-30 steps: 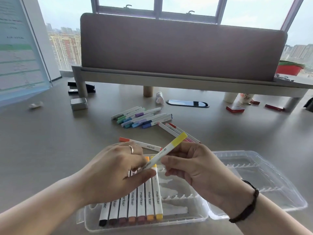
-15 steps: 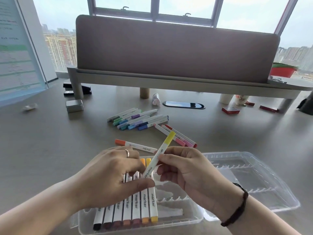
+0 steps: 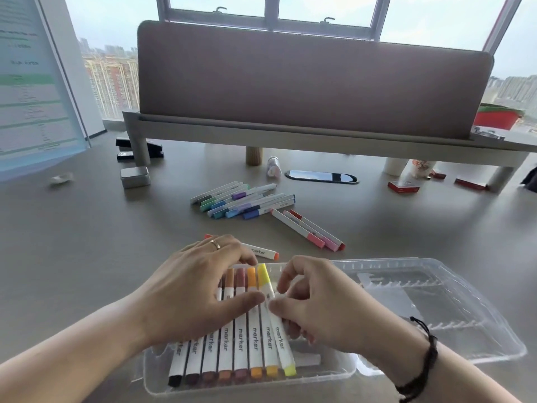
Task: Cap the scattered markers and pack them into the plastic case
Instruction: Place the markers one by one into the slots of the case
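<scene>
- Head view: the yellow marker [image 3: 273, 318] lies in the case [image 3: 325, 376], last in the row, long way pointing away from the person.
- The right hand [image 3: 325, 303] pinches its middle.
- The left hand [image 3: 197, 292] lies flat, fingers straight, on the row.
- More markers [image 3: 247, 200] wait far ahead on the worktop [image 3: 87, 242]; an orange marker [image 3: 261, 252] lies just past the left hand.

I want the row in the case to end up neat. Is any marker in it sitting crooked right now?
Yes. The light yellow marker, last on the right in the plastic case, lies slanted: its far cap leans against the neighbouring yellow marker while its near end splays right. The right hand pinches it; the left hand rests on the row.
</scene>
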{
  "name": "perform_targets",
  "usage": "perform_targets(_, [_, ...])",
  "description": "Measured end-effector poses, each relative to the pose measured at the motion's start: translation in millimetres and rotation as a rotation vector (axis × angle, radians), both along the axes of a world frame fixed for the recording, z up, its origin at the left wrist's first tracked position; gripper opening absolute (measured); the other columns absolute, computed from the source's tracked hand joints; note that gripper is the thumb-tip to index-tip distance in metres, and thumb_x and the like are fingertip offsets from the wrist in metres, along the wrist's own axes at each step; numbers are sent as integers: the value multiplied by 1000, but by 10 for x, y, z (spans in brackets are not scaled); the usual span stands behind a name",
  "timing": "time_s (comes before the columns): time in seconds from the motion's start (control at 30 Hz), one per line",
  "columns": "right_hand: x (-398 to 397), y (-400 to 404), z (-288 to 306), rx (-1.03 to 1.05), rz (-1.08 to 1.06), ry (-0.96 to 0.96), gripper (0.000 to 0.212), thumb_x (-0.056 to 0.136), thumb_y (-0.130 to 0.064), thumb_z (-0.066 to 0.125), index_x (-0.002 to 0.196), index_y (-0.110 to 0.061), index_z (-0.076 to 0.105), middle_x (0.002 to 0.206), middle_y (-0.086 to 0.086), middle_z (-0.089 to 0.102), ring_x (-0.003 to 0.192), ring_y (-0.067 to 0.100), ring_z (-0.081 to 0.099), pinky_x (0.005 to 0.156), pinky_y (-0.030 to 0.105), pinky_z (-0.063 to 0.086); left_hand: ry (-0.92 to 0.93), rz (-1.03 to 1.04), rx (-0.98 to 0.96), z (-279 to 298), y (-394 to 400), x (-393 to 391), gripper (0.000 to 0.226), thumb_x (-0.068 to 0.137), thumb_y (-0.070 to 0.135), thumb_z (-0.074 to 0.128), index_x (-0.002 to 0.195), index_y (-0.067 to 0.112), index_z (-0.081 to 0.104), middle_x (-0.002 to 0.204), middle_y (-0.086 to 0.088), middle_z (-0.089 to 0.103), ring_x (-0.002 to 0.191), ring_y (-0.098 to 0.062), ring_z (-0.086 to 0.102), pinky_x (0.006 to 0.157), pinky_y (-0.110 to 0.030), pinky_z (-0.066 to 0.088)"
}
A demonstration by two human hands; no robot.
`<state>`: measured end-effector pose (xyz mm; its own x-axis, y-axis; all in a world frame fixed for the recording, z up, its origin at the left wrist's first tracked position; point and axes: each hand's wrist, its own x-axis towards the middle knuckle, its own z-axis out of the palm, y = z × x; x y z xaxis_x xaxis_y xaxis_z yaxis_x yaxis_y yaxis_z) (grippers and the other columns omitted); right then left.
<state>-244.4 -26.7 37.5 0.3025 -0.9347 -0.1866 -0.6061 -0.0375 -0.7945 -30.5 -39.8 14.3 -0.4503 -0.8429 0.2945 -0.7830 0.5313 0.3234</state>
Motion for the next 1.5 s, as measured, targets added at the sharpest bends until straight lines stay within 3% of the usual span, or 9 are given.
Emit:
perform_targets(0.17, [-16, -6, 12, -43, 21, 65, 12, 90, -25, 70, 84, -22, 61, 75, -3, 76, 60, 8, 70, 63, 31, 61, -30, -44, 35, 4, -1, 9, 64, 80, 90, 31, 127, 50, 49, 124, 38, 49, 111, 19, 43, 93, -18, 42])
perform_targets(0.23, [-27, -10, -2, -113, 14, 132, 14, 89, -29, 71, 79, -25, 62, 76, -5, 76, 64, 8, 70, 67, 35, 61, -39, -63, 51, 8, -12, 7, 63, 83, 88, 32, 127, 50, 54, 130, 36, 48, 119, 15, 44, 101, -26, 43])
perform_targets(0.37, [-32, -12, -28, -230, 11, 237, 17, 88, -33, 71, 74, -25, 65, 73, -7, 73, 61, 6, 66, 65, 30, 59, -57, -78, 63, 4, -29, 14, 55, 86, 85, 30, 124, 57, 57, 130, 38, 47, 121, 13, 43, 102, -31, 43])
perform_targets(0.57, [-59, -54, -40, -171, 21, 185, 17, 86, -30, 75, 73, -23, 67, 72, -5, 74, 58, 8, 68, 65, 35, 61, -70, -112, 82, 2, -37, 20, 50, 87, 84, 29, 125, 62, 54, 133, 38, 43, 122, 14, 39, 101, -28, 42])
perform_targets(0.9, [-82, -84, -41, -96, 55, 100, 18, 86, -22, 77, 73, -14, 66, 67, 2, 74, 50, 10, 65, 52, 25, 54, -78, -169, 114, -5, -53, 28, 38, 91, 78, 32, 123, 70, 50, 133, 38, 40, 126, 13, 37, 101, -24, 40])
perform_targets(1.17, [-65, -59, -39, -101, 45, 50, 17, 87, -18, 75, 72, -15, 67, 63, -1, 73, 48, 6, 63, 49, 20, 49, -13, -200, 156, -12, -100, 50, 33, 92, 72, 43, 121, 64, 57, 130, 37, 43, 127, 9, 40, 102, -26, 41])
perform_targets(1.27, [16, 3, -52, -144, 24, 22, 14, 88, -17, 74, 74, -14, 70, 64, -3, 74, 52, 13, 67, 52, 24, 55, 20, -186, 166, -1, -122, 102, 27, 93, 67, 48, 114, 60, 64, 125, 33, 48, 122, 5, 46, 97, -24, 43])
perform_targets(1.4, [139, 68, -80, -229, 17, 20, 12, 87, -19, 75, 75, -18, 72, 71, -4, 75, 58, 5, 70, 59, 24, 58, 77, -124, 143, 7, -133, 135, 29, 91, 66, 53, 91, 45, 74, 111, 25, 56, 97, -1, 56, 77, -20, 45])
perform_targets(1.5, [179, 77, -81, -230, 29, 33, 13, 88, -24, 75, 76, -19, 72, 71, -7, 75, 60, 5, 70, 62, 28, 59, 91, -94, 130, 6, -112, 119, 28, 89, 64, 58, 87, 40, 73, 105, 22, 56, 88, -4, 57, 73, -24, 48])
